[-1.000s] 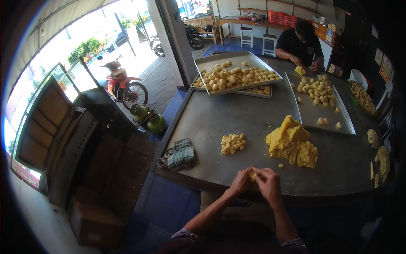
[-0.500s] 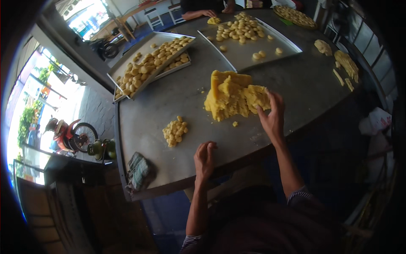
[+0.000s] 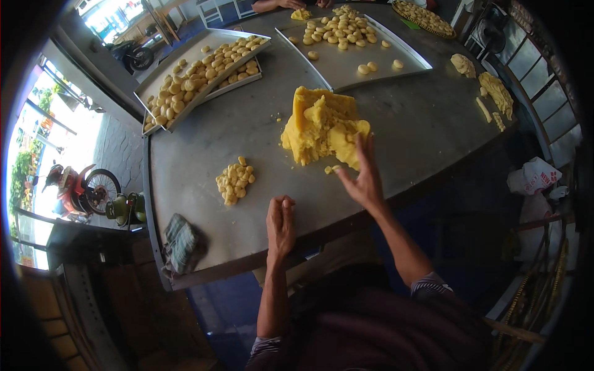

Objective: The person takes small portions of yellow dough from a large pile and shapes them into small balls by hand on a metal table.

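Observation:
A large crumbly lump of yellow dough (image 3: 315,127) stands on the grey metal table (image 3: 247,145). My right hand (image 3: 366,179) lies against the lump's near right side, its fingers stretched and thumb held apart. By the thumb tip is a small dough crumb (image 3: 331,169). My left hand (image 3: 281,227) is closed near the table's front edge, thumb pressed to the curled fingers; whatever may be inside is hidden. Left of it sits a small heap of pale yellow dough pieces (image 3: 235,181).
Stacked trays (image 3: 207,93) of round dough balls stand at the far left, another tray (image 3: 396,77) at the far middle. Dough slabs (image 3: 497,96) lie at the right edge, a grey-green cloth (image 3: 180,241) at the near left corner. Another person's hand (image 3: 291,4) is across the table.
The view has shifted. My right hand has pushed the dough's right end in against the lump, and its fingers are straighter. My left hand stays closed near the edge.

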Available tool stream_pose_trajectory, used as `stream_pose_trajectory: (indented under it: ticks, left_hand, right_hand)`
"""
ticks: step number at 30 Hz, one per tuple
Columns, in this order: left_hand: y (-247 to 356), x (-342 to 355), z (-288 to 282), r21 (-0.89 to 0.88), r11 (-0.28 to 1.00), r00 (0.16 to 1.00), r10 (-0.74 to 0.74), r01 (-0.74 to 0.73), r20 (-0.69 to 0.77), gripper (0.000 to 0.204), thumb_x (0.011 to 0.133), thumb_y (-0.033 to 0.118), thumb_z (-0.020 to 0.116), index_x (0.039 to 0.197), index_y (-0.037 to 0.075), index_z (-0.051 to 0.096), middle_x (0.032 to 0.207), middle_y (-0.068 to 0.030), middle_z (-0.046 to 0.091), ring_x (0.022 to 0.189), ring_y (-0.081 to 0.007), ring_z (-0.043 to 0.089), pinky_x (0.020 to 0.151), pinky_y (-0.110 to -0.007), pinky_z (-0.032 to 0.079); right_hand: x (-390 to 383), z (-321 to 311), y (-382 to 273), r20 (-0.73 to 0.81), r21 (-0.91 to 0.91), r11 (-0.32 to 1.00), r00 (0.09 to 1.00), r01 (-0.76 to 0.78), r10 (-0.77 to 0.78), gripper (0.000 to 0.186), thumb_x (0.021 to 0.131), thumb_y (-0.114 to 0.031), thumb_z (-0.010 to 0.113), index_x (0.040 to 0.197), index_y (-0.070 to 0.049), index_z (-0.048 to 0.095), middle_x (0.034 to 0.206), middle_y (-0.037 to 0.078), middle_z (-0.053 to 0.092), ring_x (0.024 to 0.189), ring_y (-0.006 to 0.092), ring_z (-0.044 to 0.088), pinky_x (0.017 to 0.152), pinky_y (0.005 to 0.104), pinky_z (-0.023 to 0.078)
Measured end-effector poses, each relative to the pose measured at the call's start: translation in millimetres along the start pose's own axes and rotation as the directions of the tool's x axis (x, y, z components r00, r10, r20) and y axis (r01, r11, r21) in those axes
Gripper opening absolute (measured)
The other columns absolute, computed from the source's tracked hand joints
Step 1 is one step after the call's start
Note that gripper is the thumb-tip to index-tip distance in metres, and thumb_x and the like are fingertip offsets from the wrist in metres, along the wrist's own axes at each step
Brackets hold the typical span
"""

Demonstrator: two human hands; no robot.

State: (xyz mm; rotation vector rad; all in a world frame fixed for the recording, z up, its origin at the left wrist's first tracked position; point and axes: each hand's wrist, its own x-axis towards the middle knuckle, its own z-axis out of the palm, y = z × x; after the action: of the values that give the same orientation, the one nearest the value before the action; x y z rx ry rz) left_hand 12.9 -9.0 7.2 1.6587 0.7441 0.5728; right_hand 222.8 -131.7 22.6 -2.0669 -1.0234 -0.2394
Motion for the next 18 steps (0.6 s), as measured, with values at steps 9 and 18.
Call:
stream_pose_trajectory:
  ticks: [9,18]
  left_hand:
    - [2.4,6.6,-7.1,0.18,0.979,0.995,0.094,-0.095,0.017,0.021,0.104,0.02,0.049,0.106,0.001,0.059,0.097,-0.0116,0.058,0.083,-0.0237,0.055,0.079,-0.035,0.047]
    - [4.1,13.7,-30.7,0.553,0.786,0.941,0.339,-0.277,-0.01,0.015,0.099,0.015,0.055,0.101,0.002,0.061,0.099,-0.0157,0.066,0.096,-0.035,0.06,0.087,-0.044,0.046]
  right_hand:
    - [-11.4,33.0,-32.1,0.14,-0.128,0.99,0.988,-0.054,0.072,0.071,0.088,-0.008,0.064,0.15,0.0,0.031,0.159,0.028,0.015,0.14,0.0516,0.031,0.111,0.0496,0.04]
    - [-12.2,11.6,-7.0,0.022,-0.223,0.971,0.996,0.089,-0.086,0.052,0.086,-0.009,0.072,0.136,-0.009,0.057,0.138,0.012,0.054,0.117,0.0332,0.06,0.096,0.0394,0.054]
